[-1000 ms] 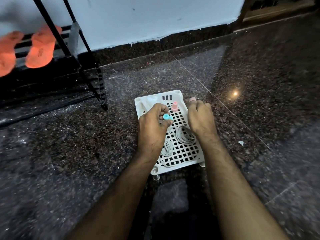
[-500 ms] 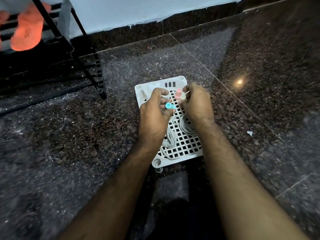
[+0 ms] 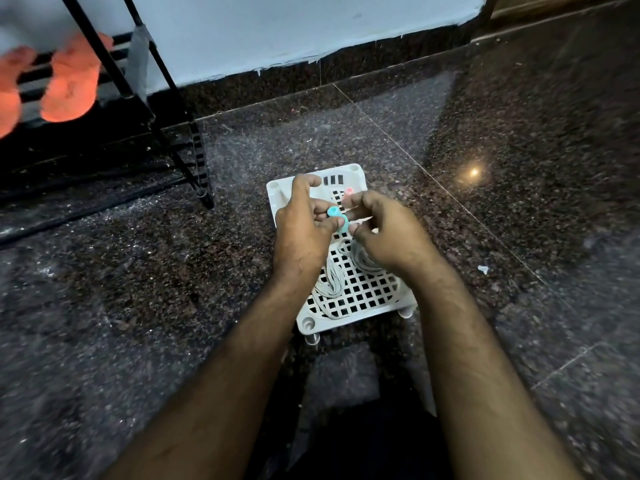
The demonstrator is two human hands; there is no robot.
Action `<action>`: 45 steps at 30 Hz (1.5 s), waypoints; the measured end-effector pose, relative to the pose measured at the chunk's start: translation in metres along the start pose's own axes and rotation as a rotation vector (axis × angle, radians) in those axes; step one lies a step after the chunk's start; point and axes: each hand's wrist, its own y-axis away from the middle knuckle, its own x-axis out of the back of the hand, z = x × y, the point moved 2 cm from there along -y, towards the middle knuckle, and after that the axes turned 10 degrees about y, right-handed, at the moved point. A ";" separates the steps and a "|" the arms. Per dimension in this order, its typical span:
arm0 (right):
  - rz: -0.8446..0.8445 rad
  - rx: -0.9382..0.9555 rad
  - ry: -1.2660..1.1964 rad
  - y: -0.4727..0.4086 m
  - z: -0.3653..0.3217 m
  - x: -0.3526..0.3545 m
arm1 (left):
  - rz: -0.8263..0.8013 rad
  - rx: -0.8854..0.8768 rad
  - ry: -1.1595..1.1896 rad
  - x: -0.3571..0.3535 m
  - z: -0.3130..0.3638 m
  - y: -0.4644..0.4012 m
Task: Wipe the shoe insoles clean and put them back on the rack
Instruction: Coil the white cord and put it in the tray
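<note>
Head view: two orange insoles, the nearer one (image 3: 71, 81) and a second (image 3: 12, 88) cut by the left edge, lie side by side on a slatted shelf of the black shoe rack (image 3: 166, 98) at upper left, well apart from both hands. The left hand (image 3: 304, 230) pinches a small teal cylinder (image 3: 337, 219) between thumb and fingers (image 3: 308, 183), closed on it. The right hand (image 3: 388, 233) is curled just beside it, its fingertips (image 3: 360, 206) touching or nearly touching the cylinder; whether they grip anything themselves cannot be told, though a thin pale strip shows under them. A pink cylinder (image 3: 348, 191) stands behind the hands on the white perforated plastic tray (image 3: 349, 296), which rests on short legs on the dark speckled granite floor (image 3: 138, 289). Two bundles of pale flat laces lie on the tray, one (image 3: 330, 282) under the left wrist and one (image 3: 363, 261) under the right hand.

Half a second ago the hands were slightly apart, the right one at the pink cylinder; now they have closed together around the teal one, and the camera has tilted so that both insoles show again.
</note>
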 end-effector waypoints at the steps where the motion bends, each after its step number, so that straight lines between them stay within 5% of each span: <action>1: -0.037 0.015 0.038 0.004 0.002 -0.002 | -0.017 0.017 0.021 0.000 0.002 -0.002; 11: 0.244 -0.065 0.064 -0.007 0.017 0.011 | -0.148 -0.042 -0.033 -0.024 0.007 -0.001; 19: 0.258 -0.111 0.238 -0.032 0.024 -0.012 | -0.340 -0.072 -0.397 -0.031 -0.011 0.023; 36: 0.321 -0.121 0.369 -0.002 0.017 -0.001 | -0.207 -0.082 -0.323 -0.005 0.006 0.052; 45: 0.220 -0.033 0.500 0.091 -0.001 0.001 | -0.204 -0.274 -0.557 0.013 -0.004 0.128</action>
